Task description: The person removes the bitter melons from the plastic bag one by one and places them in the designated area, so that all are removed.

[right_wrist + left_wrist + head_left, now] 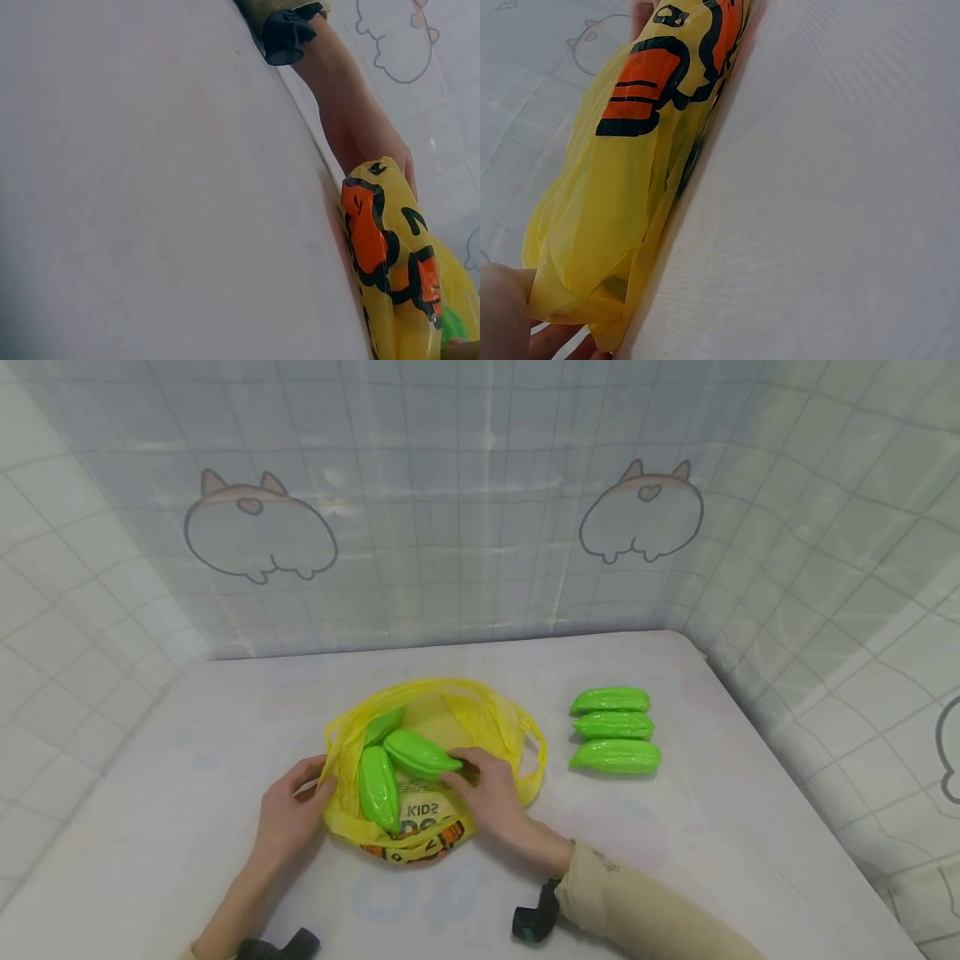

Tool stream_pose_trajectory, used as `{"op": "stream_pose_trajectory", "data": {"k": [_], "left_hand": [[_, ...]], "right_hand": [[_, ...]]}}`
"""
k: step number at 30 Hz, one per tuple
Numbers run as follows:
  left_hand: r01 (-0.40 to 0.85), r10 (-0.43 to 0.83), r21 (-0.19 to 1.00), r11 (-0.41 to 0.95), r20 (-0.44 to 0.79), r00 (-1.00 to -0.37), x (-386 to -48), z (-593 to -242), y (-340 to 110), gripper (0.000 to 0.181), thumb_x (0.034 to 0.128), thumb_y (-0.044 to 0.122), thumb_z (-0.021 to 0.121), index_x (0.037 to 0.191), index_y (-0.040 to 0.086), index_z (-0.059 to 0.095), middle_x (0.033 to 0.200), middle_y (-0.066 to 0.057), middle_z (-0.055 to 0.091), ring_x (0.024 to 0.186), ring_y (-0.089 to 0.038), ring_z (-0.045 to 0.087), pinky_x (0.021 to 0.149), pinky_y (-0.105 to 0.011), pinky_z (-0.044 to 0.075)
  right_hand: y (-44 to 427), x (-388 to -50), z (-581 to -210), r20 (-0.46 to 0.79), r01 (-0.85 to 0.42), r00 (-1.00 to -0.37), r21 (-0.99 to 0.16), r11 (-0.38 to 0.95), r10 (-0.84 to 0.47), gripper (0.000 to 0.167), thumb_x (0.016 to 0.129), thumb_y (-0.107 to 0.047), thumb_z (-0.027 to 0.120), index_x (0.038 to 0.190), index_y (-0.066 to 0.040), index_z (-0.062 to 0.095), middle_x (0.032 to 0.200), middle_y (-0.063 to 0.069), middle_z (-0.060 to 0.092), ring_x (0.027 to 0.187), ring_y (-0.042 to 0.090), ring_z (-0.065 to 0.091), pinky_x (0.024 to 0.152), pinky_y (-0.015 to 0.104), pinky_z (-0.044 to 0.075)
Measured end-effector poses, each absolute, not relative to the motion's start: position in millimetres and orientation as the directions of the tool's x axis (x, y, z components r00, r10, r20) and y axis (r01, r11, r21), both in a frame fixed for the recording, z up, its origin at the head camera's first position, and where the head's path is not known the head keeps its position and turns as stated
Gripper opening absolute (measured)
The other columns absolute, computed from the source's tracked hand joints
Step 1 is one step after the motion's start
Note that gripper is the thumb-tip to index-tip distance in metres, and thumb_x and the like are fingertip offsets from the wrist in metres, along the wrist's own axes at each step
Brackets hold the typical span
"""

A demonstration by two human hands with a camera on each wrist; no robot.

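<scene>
A yellow plastic bag (431, 687) with black and orange print lies with its mouth open. My left hand (294, 806) pinches the bag's left rim between thumb and fingers; the left wrist view also shows this hand (502, 307) on the yellow film. Inside the bag are three glossy green ridged pods with pointed ends, their exact kind unclear. My right hand (491, 797) reaches over the bag's right side and pinches the tip of the upper right pod (420, 754). A second pod (379, 789) stands lengthwise beside it, and a third (384, 725) is partly hidden behind.
Three similar green pods lie in a column right of the bag: a far one (611, 700), a middle one (613, 726) and a near one (617, 757). The white table (720, 827) is bordered by gridded curtains (465, 527). Black devices sit at both wrists.
</scene>
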State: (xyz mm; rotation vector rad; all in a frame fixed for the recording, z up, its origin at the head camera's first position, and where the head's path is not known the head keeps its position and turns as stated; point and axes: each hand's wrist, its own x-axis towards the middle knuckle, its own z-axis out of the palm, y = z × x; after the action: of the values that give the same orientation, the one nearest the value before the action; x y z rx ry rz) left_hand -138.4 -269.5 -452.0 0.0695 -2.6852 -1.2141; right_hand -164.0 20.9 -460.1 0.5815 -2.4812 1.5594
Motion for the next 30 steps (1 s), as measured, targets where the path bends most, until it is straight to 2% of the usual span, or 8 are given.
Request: {"op": "stream_pose_trajectory", "data": {"k": [16, 23, 30], "left_hand": [[0.023, -0.133, 0.754, 0.656, 0.146, -0.98, -139, -453, -269, 0.037, 0.1017, 0.023, 0.054, 0.134, 0.006, 0.059, 0.134, -0.018, 0.062, 0.123, -0.036, 0.059, 0.081, 0.005, 0.038], [0.024, -0.129, 0.745, 0.667, 0.147, -0.981, -139, -451, -269, 0.036, 0.1017, 0.023, 0.054, 0.134, 0.006, 0.059, 0.134, -0.017, 0.062, 0.123, -0.036, 0.059, 0.081, 0.004, 0.039], [0.029, -0.129, 0.741, 0.671, 0.155, -0.979, -139, -450, -269, 0.035, 0.1017, 0.022, 0.055, 0.133, 0.006, 0.06, 0.133, -0.017, 0.062, 0.123, -0.036, 0.059, 0.081, 0.004, 0.04]], "right_hand": [[45, -164, -450, 0.236, -0.287, -0.953, -0.903, 0.32, -0.19, 0.038, 0.093, -0.021, 0.071, 0.127, -0.006, 0.066, 0.118, 0.005, 0.071, 0.107, 0.019, 0.068, 0.095, 0.036, 0.055], [52, -165, -450, 0.247, -0.294, -0.951, -0.908, 0.299, -0.185, 0.034, 0.092, -0.021, 0.072, 0.124, -0.01, 0.068, 0.114, 0.0, 0.073, 0.104, 0.017, 0.069, 0.096, 0.037, 0.055], [60, -166, -445, 0.277, -0.317, -0.944, -0.914, 0.255, -0.179, 0.034, 0.091, -0.016, 0.072, 0.123, -0.007, 0.068, 0.114, 0.006, 0.073, 0.105, 0.024, 0.07, 0.096, 0.039, 0.055]]}}
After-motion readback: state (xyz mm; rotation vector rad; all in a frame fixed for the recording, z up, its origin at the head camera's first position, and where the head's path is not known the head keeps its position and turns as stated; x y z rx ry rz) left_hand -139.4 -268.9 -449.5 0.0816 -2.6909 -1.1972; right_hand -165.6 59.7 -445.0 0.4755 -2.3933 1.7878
